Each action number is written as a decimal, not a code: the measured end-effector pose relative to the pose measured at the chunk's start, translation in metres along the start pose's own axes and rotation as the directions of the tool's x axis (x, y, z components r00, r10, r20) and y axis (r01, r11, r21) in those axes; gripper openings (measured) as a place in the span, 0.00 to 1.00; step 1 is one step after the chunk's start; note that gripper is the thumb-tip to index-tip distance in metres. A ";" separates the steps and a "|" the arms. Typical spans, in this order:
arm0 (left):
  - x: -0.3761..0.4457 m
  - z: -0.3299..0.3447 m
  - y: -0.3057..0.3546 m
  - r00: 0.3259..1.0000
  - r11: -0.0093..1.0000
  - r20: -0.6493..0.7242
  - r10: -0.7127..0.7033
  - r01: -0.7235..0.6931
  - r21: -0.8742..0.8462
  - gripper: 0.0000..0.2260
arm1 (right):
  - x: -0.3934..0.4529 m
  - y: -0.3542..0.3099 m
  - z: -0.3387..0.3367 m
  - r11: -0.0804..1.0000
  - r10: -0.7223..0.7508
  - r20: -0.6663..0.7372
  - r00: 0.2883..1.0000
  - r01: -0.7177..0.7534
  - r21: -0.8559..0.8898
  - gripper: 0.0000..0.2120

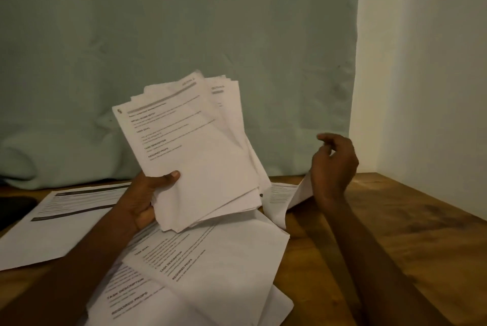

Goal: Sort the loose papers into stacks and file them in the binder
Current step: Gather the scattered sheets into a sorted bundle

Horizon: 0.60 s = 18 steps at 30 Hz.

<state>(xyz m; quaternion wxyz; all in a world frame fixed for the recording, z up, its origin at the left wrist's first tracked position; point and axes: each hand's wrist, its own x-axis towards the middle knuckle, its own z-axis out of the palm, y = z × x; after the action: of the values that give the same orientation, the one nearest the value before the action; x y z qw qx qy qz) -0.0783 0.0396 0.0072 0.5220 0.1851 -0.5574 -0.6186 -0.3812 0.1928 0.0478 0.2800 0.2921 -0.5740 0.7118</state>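
The fanned sheaf of white printed paper sheets (195, 151) carries black text lines, bold black headings and a grey bar across the top page. The loose white paper sheets (210, 265) lying on the brown wooden desk (395, 222) show the same black print; one sheet at the left (66, 209) has dark charcoal bands. The desk's wood grain has darker smudged patches. Behind hangs a plain pale sage-green cloth backdrop (158, 22), beside a cream-white wall (434, 48). A black object (14, 208) sits at the left edge.

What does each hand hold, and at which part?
The left hand grips the fanned bundle of papers at its lower left corner, thumb on top. The right hand holds nothing.
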 end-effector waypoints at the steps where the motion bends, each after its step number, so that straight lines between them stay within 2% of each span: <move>1: 0.001 0.001 0.002 1.000 1.000 0.018 0.015 -0.015 0.021 0.37 | -0.002 -0.013 0.002 0.988 -0.133 0.027 0.991 0.130 0.081 0.11; 2: 0.001 0.004 0.004 0.999 0.999 0.024 0.039 -0.040 0.030 0.41 | -0.006 -0.026 0.006 0.956 -0.257 0.056 0.965 0.245 0.161 0.10; 3: 0.003 0.007 0.004 0.998 0.997 0.029 0.062 -0.064 0.044 0.38 | -0.011 -0.039 0.009 0.918 -0.360 0.094 0.928 0.334 0.215 0.09; 4: 0.004 0.009 0.004 0.996 0.996 0.039 0.076 -0.077 0.033 0.33 | -0.018 -0.049 0.012 0.904 -0.400 0.159 0.902 0.360 0.230 0.12; 5: 0.005 0.011 0.003 0.995 0.996 0.052 0.083 -0.084 0.016 0.29 | -0.025 -0.057 0.014 0.925 -0.358 0.247 0.901 0.305 0.227 0.19; 6: 0.004 0.013 0.003 0.994 0.996 0.072 0.085 -0.085 0.006 0.28 | -0.032 -0.063 0.017 0.963 -0.232 0.367 0.901 0.161 0.215 0.30; 7: 0.004 0.014 0.002 0.991 0.997 0.105 0.082 -0.082 0.005 0.28 | -0.039 -0.066 0.019 0.981 -0.063 0.486 0.872 -0.036 0.191 0.41; 8: 0.003 0.015 0.001 0.987 0.998 0.143 0.067 -0.069 0.005 0.28 | -0.044 -0.067 0.019 0.968 0.069 0.572 0.817 -0.193 0.158 0.47; 9: 0.002 0.016 0.001 0.982 0.999 0.182 0.043 -0.046 0.012 0.28 | -0.047 -0.065 0.021 0.943 0.133 0.631 0.764 -0.294 0.156 0.47; 12: -0.002 0.023 0.008 0.964 1.000 0.265 -0.001 -0.006 0.026 0.31 | -0.045 -0.056 0.021 0.826 0.192 0.708 0.680 -0.501 0.257 0.23; 14: -0.003 0.029 0.016 0.968 0.998 0.249 0.033 -0.046 0.047 0.28 | -0.037 -0.050 0.019 0.745 0.220 0.724 0.654 -0.591 0.309 0.14; 16: -0.005 0.033 0.020 0.982 0.994 0.180 0.061 -0.076 0.078 0.25 | -0.033 -0.050 0.020 0.751 0.182 0.766 0.616 -0.591 0.297 0.14; 18: -0.007 0.035 0.020 0.991 0.988 0.120 0.054 -0.070 0.137 0.24 | -0.036 -0.051 0.025 0.837 0.117 0.782 0.612 -0.485 0.254 0.17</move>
<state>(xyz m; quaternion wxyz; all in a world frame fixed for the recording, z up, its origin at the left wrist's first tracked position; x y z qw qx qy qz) -0.0947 0.0665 0.0330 0.4933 0.1675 -0.6345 -0.5709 -0.3173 0.1758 0.0585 -0.1786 0.5060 -0.5013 0.6788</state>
